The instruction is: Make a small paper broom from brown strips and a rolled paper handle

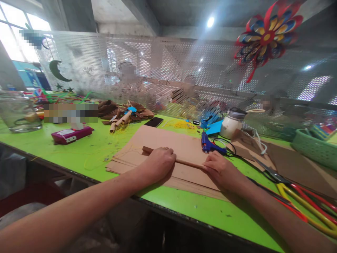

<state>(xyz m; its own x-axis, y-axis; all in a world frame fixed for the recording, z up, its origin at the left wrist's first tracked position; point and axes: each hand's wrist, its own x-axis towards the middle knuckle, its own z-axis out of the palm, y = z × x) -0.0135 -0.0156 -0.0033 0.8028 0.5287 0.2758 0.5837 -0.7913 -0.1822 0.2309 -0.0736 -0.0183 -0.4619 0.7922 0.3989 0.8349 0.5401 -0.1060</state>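
Note:
A thin roll of brown paper (188,162) lies slantwise across a stack of flat brown paper sheets (163,136). My left hand (161,162) is closed over the roll near its left part, and the roll's darker end sticks out beyond the knuckles. At the other end, my right hand (221,168) pinches the roll between thumb and fingers. Just beyond my right hand rests a blue glue gun (210,144) with a black cord. Fingertips of my left hand are partly hidden under the hand.
Large scissors (281,182) with yellow and red handles lie at the right. A green basket (313,147), a white jar (231,123) and a phone (154,122) stand or lie farther back. At left are a purple tissue pack (71,135) and a glass jar (19,112). Perforated panels (168,77) close off the table's far side.

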